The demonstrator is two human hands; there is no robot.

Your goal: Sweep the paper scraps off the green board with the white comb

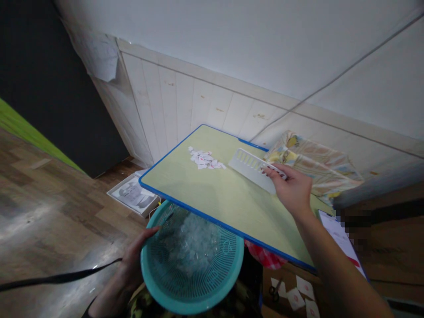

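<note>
My right hand (pixel 291 187) grips a white slotted plastic piece (pixel 253 170) by its right end, over the light green tabletop (pixel 232 198) with a blue edge. Left of the piece, a small heap of white paper scraps (pixel 205 159) lies on the tabletop. Below the table's front edge, my left hand (pixel 137 247) holds the left rim of a turquoise plastic basket (pixel 192 307). Clear, crumpled-looking small pieces (pixel 197 243) fill part of the basket. The fingers of my left hand are partly hidden at the rim.
A patterned cloth-covered object (pixel 318 165) stands behind the table at right. An open white box (pixel 134 194) lies on the floor at left. Papers (pixel 294 298) and dark scissors (pixel 274 291) are at lower right. A white panelled wall (pixel 185 97) stands behind.
</note>
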